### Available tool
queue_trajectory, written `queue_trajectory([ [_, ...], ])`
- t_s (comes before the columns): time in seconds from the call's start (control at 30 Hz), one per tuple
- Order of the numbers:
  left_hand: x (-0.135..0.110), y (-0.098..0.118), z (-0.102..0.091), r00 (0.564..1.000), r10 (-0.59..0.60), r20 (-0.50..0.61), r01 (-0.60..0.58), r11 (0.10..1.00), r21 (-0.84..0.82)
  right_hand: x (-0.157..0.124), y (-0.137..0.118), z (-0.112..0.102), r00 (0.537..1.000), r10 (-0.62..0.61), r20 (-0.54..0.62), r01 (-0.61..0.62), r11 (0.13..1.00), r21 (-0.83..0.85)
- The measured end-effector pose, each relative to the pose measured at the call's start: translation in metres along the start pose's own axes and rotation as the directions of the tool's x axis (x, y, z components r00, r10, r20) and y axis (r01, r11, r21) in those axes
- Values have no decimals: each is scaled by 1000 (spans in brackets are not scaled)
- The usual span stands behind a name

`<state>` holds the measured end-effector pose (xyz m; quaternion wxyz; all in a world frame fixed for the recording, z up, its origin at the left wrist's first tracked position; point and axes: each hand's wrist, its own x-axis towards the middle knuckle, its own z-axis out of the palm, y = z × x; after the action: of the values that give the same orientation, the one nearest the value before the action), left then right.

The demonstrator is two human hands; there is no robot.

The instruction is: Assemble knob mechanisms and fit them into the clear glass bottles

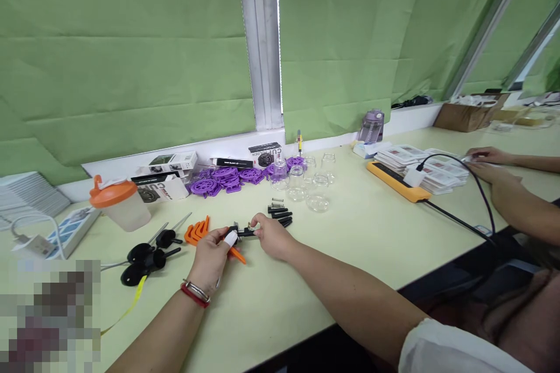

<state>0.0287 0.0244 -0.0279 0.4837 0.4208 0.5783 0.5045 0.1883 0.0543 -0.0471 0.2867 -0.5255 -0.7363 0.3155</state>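
Observation:
My left hand (212, 259), with a bandaged or white-covered thumb, is closed around a black plastic part (233, 234). An orange plastic piece (237, 254) sticks out below its fingers. My right hand (275, 237) pinches with thumb and fingers at the right end of the same part; whatever small thing is between its fingertips is too small to make out. Just beyond my right hand lie several black plastic sleeves (282, 214) and small metal springs (277, 203). Orange bent pieces (198, 230) lie beside my left hand. Farther left are black knobs (142, 253) with metal rods.
Clear glass jars (296, 183) and purple plastic parts (223, 179) stand behind the hands, near boxes (160, 187). An orange-lidded shaker cup (125, 207) is left. At right are an orange power strip (396, 180), stacked cards (406, 157) and another person's hands (490, 172).

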Motion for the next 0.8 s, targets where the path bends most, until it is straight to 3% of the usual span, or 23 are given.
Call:
queue_trajectory([
  [0.8,7,-18,-3,999,42,-27,-41,998,46,-1,-7,3,999,-43,19,44,998,-46],
])
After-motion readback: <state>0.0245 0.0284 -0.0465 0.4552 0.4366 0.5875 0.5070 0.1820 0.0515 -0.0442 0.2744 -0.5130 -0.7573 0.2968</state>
